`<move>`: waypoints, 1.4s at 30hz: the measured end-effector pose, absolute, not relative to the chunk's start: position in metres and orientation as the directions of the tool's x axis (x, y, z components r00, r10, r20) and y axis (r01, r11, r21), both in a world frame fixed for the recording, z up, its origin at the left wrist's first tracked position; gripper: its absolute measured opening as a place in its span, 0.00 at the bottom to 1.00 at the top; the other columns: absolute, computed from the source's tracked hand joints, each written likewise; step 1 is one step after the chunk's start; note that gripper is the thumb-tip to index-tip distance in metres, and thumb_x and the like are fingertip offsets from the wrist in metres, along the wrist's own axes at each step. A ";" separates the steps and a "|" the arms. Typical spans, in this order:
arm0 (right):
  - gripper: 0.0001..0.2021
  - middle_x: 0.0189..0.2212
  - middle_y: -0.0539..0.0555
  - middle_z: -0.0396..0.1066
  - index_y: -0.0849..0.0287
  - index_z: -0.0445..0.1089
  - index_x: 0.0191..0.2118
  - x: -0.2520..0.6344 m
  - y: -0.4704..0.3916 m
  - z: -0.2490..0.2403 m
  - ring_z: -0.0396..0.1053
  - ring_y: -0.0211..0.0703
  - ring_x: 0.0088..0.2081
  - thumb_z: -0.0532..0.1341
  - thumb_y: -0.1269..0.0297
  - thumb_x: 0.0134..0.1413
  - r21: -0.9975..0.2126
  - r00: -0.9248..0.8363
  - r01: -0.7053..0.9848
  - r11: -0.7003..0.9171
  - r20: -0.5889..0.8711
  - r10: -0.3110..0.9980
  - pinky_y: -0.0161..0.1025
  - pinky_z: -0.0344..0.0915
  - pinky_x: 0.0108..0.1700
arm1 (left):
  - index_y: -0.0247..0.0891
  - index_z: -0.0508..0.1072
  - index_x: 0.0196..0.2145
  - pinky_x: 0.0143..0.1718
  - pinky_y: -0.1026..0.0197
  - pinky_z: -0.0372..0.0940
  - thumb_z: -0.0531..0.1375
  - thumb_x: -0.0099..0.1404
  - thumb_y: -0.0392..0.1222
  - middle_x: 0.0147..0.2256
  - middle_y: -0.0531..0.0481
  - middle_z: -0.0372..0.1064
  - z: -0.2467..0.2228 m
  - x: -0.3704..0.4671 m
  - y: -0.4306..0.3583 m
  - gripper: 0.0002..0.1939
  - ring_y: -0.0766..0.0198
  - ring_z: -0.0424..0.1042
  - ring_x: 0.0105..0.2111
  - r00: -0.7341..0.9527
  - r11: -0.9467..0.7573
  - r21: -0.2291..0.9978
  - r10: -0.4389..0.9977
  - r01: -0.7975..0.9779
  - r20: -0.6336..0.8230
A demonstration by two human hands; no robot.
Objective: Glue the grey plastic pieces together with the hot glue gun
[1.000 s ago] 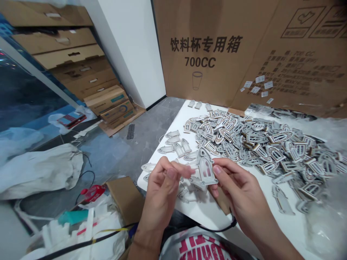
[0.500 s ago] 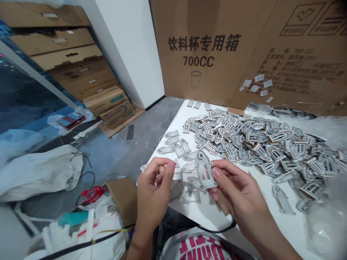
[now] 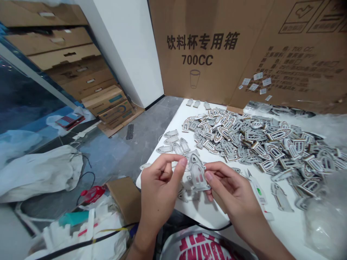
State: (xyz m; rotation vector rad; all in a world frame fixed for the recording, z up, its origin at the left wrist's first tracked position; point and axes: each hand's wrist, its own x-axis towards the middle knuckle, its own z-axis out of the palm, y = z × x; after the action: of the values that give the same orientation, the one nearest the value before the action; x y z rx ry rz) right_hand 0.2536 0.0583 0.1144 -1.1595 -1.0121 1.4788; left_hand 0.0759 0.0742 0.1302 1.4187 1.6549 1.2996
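Upright over the white table's near part, a small grey arched window-shaped piece [image 3: 197,173] shows a see-through middle. My right hand [image 3: 230,187] pinches its right edge between thumb and fingers. My left hand [image 3: 162,187] has thumb and forefinger pressed together close to the piece's upper left edge; whether a tiny thing is between them, or they touch the piece, I cannot make out. Behind the hands, several similar grey pieces [image 3: 177,146] lie flat. A large heap of arched pieces [image 3: 244,137], some with brown-and-white ornament, covers the table's far right.
A white pointed device [image 3: 256,187] with a green display lies beside my right hand. A single arched piece [image 3: 281,196] and clear plastic bags [image 3: 325,216] are at right. A big cardboard box [image 3: 200,83] stands behind the table [image 3: 173,119]. An open carton [image 3: 124,198] of scraps sits lower left.
The arched piece and my right hand have shifted left. My left thumb and forefinger have come up to the piece's left edge. The white device has come into sight.
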 end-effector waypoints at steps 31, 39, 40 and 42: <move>0.06 0.40 0.53 0.76 0.50 0.76 0.48 0.243 0.045 0.100 0.75 0.44 0.37 0.66 0.57 0.72 -0.997 0.184 0.028 0.078 0.082 0.979 0.39 0.76 0.40 | 0.38 0.85 0.36 0.27 0.64 0.53 0.68 0.70 0.56 0.22 0.56 0.58 0.104 0.107 0.037 0.17 0.67 0.53 0.25 -0.071 0.243 0.967 0.966 -0.069 -0.248; 0.07 0.40 0.52 0.76 0.51 0.76 0.48 0.236 0.043 0.095 0.74 0.43 0.39 0.63 0.70 0.72 -0.929 0.201 0.198 0.314 0.352 0.914 0.41 0.74 0.43 | 0.37 0.84 0.34 0.25 0.64 0.48 0.71 0.67 0.59 0.19 0.59 0.52 0.102 0.107 0.040 0.20 0.69 0.49 0.23 -0.063 0.276 0.954 0.957 -0.115 -0.284; 0.08 0.40 0.52 0.76 0.51 0.76 0.48 0.236 0.044 0.095 0.75 0.43 0.40 0.63 0.71 0.72 -0.916 0.197 0.216 0.337 0.379 0.904 0.41 0.73 0.44 | 0.37 0.84 0.34 0.25 0.64 0.48 0.71 0.67 0.59 0.19 0.59 0.52 0.102 0.108 0.040 0.20 0.69 0.49 0.23 -0.065 0.275 0.955 0.957 -0.113 -0.283; 0.10 0.40 0.52 0.77 0.51 0.76 0.49 0.237 0.045 0.093 0.76 0.43 0.41 0.63 0.73 0.71 -0.894 0.193 0.253 0.371 0.422 0.886 0.41 0.73 0.44 | 0.37 0.84 0.34 0.26 0.64 0.48 0.71 0.67 0.59 0.19 0.59 0.53 0.101 0.108 0.040 0.20 0.69 0.50 0.23 -0.064 0.274 0.955 0.957 -0.112 -0.282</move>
State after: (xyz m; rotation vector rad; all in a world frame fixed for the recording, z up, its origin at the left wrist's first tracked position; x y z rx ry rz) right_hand 0.2371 0.0450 0.0932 -1.1472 -1.3403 0.6196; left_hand 0.1083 0.0403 0.1015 0.8872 1.3110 1.1006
